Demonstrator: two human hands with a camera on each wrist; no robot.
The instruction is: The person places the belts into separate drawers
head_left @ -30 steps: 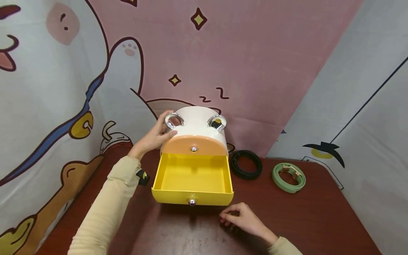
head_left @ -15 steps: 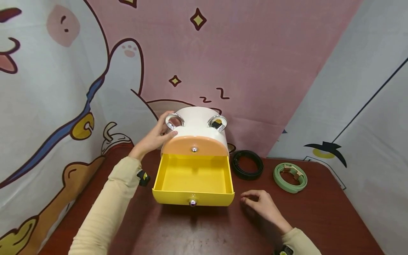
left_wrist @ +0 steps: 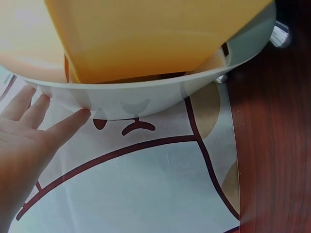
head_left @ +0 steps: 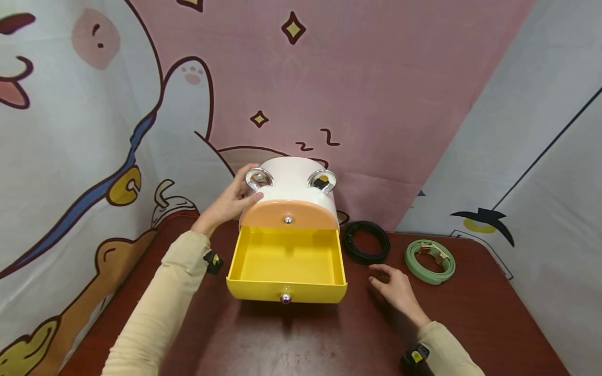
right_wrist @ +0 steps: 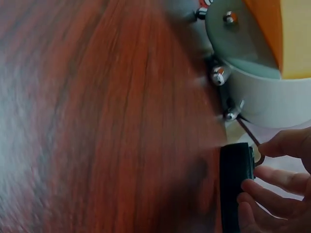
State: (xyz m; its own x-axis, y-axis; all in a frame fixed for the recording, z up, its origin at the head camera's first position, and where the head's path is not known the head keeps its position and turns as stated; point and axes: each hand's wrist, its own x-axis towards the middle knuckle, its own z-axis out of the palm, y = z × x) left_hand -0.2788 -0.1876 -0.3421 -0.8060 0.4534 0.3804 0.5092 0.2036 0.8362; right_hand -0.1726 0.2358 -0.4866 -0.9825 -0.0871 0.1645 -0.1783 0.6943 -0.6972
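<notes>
A white storage box [head_left: 292, 177] with two silver ring ears stands on the table. Its orange upper drawer [head_left: 263, 215] is closed, while the yellow lower drawer [head_left: 254, 291] is pulled out with nothing inside. My left hand [head_left: 226, 201] rests against the box's left side; the left wrist view shows its fairly straight fingers [left_wrist: 70, 126] touching the white shell. To the right of the drawer, my right hand [head_left: 398, 292] hovers over the table with loosely bent, parted fingers, near a coiled black belt [head_left: 349, 243]. The right wrist view has this belt just beyond the fingertips.
A coiled green belt [head_left: 412, 262] with a gold buckle lies on the right of the dark red table [head_left: 489, 313]. Behind the table hangs a printed cartoon cloth [head_left: 390, 120]. Each wrist wears a small black device.
My right hand has moved right and away from the drawer front toward the black belt, its fingers spreading. The left hand stays on the box, and the drawer has not moved.
</notes>
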